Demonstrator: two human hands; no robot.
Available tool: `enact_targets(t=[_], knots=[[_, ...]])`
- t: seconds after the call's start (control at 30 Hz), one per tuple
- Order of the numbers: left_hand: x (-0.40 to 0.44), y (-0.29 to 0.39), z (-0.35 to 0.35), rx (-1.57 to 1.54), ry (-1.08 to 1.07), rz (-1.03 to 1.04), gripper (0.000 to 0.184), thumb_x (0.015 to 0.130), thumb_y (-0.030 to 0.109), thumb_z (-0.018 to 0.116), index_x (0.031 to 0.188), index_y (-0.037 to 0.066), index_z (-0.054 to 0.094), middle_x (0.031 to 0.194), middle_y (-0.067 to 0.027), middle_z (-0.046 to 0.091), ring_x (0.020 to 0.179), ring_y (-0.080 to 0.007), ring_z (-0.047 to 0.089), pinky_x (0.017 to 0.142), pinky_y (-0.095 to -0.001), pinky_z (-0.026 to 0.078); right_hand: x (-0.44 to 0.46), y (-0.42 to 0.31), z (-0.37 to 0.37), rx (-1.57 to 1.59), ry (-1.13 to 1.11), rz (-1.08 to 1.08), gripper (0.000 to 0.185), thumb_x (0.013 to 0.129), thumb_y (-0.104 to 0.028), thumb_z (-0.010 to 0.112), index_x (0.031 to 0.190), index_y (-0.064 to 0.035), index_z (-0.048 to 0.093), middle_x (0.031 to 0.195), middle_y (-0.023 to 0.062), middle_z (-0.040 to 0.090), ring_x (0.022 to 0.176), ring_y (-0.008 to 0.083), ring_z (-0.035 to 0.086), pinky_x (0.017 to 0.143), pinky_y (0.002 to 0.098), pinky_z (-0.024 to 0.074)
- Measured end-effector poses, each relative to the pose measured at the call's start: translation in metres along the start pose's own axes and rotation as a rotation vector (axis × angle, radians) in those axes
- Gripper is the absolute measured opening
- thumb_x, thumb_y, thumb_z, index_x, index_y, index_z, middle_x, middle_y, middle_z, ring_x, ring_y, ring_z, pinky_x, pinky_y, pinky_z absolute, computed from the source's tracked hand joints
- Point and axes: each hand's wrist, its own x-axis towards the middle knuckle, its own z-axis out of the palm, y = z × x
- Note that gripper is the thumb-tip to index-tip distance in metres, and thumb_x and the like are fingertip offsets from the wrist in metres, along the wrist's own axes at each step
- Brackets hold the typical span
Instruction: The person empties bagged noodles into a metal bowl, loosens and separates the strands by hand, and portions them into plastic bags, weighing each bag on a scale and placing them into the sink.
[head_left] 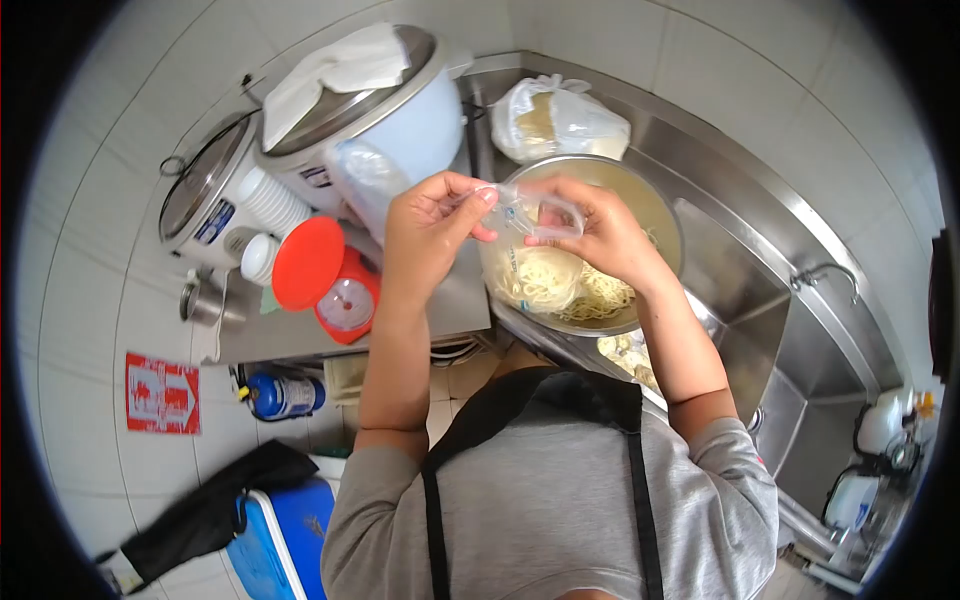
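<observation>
Between my two hands hangs a clear plastic bag (513, 215) with pale noodles (545, 278) in its lower part. My left hand (440, 220) pinches one side of its mouth between thumb and fingers. On the other side, my right hand (597, 222) grips the rim, which stands partly apart. Below the bag is a large round metal pot (668, 205) holding more noodles (603, 296). The bag hides part of the pot's contents.
Left of the pot, a red kitchen scale (362, 277) stands on the metal counter (440, 312), near stacked white cups (272, 205) and large cookers (405, 125). A knotted plastic bag (560, 120) sits behind the pot. A sink tap (828, 280) is at right.
</observation>
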Motion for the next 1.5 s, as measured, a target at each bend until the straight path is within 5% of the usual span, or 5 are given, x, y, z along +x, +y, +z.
enact_targets(t=[0.07, 0.4, 0.73, 0.83, 1.5], knots=[[0.009, -0.02, 0.015, -0.003, 0.009, -0.045, 0.009, 0.081, 0.008, 0.062, 0.084, 0.001, 0.06, 0.08, -0.0042, 0.061, 0.062, -0.0072, 0.054, 0.051, -0.0212, 0.048, -0.009, 0.006, -0.011, 0.01, -0.017, 0.099, 0.023, 0.072, -0.012, 0.071, 0.093, -0.0061, 0.065, 0.083, 0.0036, 0.064, 0.083, 0.0139, 0.059, 0.072, 0.03, 0.0464], [0.029, -0.117, 0.044, 0.251, -0.092, 0.321, 0.003, 0.083, 0.002, 0.059, 0.084, 0.0, 0.057, 0.079, -0.0053, 0.06, 0.073, -0.0101, 0.056, 0.067, -0.0238, 0.047, -0.066, 0.073, -0.001, -0.203, 0.434, 0.102, 0.022, 0.076, -0.001, 0.057, 0.097, -0.006, 0.063, 0.094, 0.0139, 0.063, 0.087, 0.0293, 0.061, 0.075, 0.0365, 0.0473], [0.037, -0.148, 0.047, 0.483, -0.469, 0.144, 0.012, 0.086, 0.008, 0.055, 0.093, -0.001, 0.053, 0.082, -0.0045, 0.054, 0.071, -0.0112, 0.051, 0.064, -0.0219, 0.043, -0.115, 0.074, 0.018, -0.319, 0.626, -0.001, 0.02, 0.07, -0.004, 0.055, 0.09, -0.0047, 0.06, 0.08, 0.0137, 0.062, 0.078, 0.0319, 0.059, 0.065, 0.041, 0.0452], [0.015, -0.099, 0.082, 0.554, -0.461, 0.162, 0.013, 0.082, 0.007, 0.062, 0.088, -0.004, 0.057, 0.078, -0.0146, 0.057, 0.076, -0.0209, 0.056, 0.072, -0.0281, 0.047, -0.129, 0.065, 0.013, -0.29, 0.683, 0.011, 0.018, 0.07, -0.004, 0.055, 0.088, -0.0046, 0.059, 0.078, 0.0134, 0.062, 0.077, 0.0315, 0.059, 0.064, 0.0411, 0.0452], [0.048, -0.104, 0.087, 0.506, -1.021, 0.156, 0.012, 0.082, 0.007, 0.058, 0.091, 0.001, 0.053, 0.083, -0.0071, 0.047, 0.078, -0.0165, 0.045, 0.072, -0.0281, 0.039, -0.135, 0.084, -0.004, -0.282, 0.756, 0.15, 0.018, 0.07, -0.005, 0.052, 0.088, -0.0059, 0.053, 0.07, 0.0143, 0.059, 0.07, 0.0341, 0.058, 0.061, 0.0445, 0.0435]])
